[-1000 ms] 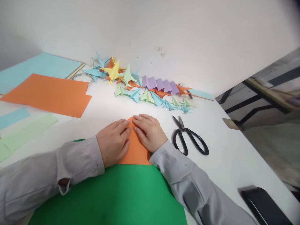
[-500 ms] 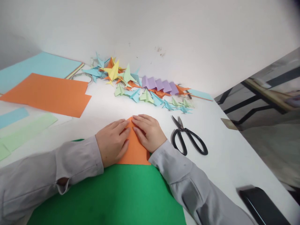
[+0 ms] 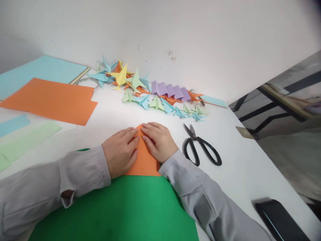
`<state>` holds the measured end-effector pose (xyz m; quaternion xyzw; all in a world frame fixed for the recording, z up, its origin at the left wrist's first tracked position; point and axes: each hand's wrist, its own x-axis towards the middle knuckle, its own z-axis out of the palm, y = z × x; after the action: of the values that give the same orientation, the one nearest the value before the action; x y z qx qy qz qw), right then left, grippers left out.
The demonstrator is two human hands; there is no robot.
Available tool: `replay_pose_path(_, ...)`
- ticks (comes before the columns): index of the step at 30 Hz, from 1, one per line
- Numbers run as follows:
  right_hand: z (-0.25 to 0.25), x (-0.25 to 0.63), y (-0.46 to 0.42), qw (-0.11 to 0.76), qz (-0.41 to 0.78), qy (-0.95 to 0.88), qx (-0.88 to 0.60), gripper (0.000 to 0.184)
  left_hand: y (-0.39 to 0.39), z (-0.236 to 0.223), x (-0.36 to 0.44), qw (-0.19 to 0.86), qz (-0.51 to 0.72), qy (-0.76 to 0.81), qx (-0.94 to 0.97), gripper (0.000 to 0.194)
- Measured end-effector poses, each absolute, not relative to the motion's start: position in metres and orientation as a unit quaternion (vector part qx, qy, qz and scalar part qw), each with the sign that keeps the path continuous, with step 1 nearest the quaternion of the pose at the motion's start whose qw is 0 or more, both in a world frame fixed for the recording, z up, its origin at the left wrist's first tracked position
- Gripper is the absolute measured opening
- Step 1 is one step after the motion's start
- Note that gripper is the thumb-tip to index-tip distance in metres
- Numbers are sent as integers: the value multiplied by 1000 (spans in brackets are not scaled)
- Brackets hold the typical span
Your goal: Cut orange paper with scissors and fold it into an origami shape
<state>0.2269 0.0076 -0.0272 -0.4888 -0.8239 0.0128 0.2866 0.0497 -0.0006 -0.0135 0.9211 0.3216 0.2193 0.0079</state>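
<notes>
A folded piece of orange paper lies on a green sheet, its top drawn to a point and its lower edge straight. At its left side my left hand holds the paper, fingertips close to the point and thumb lower down. From the other side my right hand grips it, with bent fingers near the point and the thumb pressing below them. Both hands cover much of the paper's sides, so the folds under the fingers are hidden.
Black-handled scissors lie open to the right, and a black phone-like object is nearer me. Folded paper figures and a purple pleated strip line the wall. Orange sheets, a tape roll and green strips are left.
</notes>
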Motion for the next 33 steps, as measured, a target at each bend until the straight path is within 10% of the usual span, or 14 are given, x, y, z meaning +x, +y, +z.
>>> replay_pose_path(33,-24,226,6,269,-8,-828,-492,30,-2,-12,51,-5,221,318,922,36)
